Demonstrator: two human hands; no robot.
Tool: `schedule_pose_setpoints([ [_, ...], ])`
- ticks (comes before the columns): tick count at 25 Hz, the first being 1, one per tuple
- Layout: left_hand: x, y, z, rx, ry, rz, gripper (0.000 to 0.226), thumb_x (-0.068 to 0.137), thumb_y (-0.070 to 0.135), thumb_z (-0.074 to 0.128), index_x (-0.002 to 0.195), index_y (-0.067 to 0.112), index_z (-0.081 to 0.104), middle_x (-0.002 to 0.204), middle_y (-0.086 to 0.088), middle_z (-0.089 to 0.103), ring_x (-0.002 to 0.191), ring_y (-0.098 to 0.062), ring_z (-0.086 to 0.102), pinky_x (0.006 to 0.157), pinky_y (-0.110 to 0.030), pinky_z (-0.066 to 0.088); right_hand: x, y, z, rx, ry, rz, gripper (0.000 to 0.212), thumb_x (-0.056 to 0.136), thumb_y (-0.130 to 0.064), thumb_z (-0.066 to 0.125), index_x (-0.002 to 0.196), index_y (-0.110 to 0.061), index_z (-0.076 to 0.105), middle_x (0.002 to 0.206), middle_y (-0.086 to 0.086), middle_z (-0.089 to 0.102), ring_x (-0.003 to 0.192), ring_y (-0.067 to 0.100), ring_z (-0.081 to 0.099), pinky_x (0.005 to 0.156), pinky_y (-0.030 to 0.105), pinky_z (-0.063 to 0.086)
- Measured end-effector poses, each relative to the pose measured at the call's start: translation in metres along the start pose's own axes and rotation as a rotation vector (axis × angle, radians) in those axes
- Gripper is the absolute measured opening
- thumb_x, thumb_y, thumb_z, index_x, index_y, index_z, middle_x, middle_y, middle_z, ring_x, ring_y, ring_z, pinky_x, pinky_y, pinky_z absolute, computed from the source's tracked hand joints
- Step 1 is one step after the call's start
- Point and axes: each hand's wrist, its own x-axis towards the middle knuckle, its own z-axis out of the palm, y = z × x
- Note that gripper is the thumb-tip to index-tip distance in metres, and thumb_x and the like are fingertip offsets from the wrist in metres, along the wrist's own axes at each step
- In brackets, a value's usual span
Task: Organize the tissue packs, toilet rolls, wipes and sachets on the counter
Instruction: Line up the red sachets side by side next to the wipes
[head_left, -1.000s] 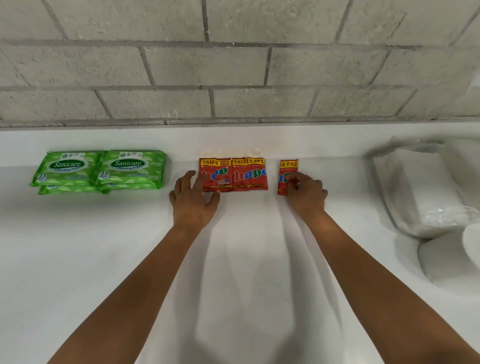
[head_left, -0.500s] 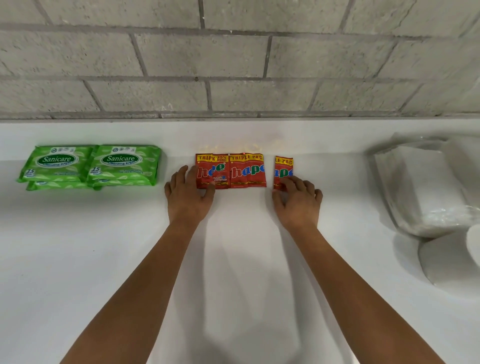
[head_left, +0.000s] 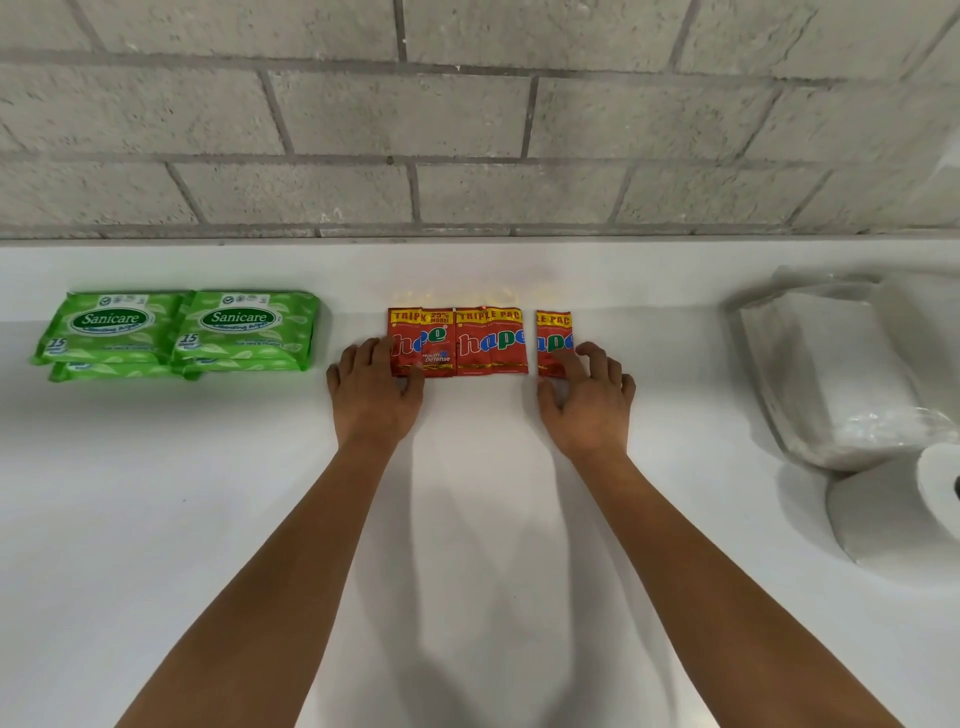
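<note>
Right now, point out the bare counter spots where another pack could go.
Widest: the counter's near half, split by both forearms. Also the strip between the green wipes packs and the left hand, and a broader one between the right hand and the clear-wrapped white tissue pack. Crowded: around the red sachets, and by the toilet roll.

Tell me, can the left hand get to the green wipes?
Probably yes. The left hand rests by the red sachets, and only bare counter lies between it and the green wipes.
</note>
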Motion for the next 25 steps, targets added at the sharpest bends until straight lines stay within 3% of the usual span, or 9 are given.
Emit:
schedule_pose_setpoints([
  [7,-0.0001,0.003,-0.0012,0.002,-0.001,-0.004,0.047,0.09,0.038,0.048,0.13,0.012,0.047,0.132,-0.008,0.052,0.128,-0.028,0.038,0.107,-0.042,0.025,0.0014,0.0004,-0.0004,0.008,-0.032,-0.003,0.035,0.09,-0.036,0.049,0.119,-0.018,0.057,0.127,0.004,0.057,0.119,0.027,0.045,0.096,0.041,0.031],
  [25,0.0008,0.0037,-0.0018,0.026,-0.018,-0.009,0.047,0.091,0.038,0.047,0.13,0.012,0.047,0.133,-0.009,0.051,0.129,-0.028,0.037,0.108,-0.042,0.025,0.0039,0.0016,0.001,-0.005,-0.1,-0.069,0.041,0.093,-0.037,0.044,0.131,-0.021,0.05,0.139,-0.002,0.049,0.127,0.026,0.039,0.101,0.041,0.028],
])
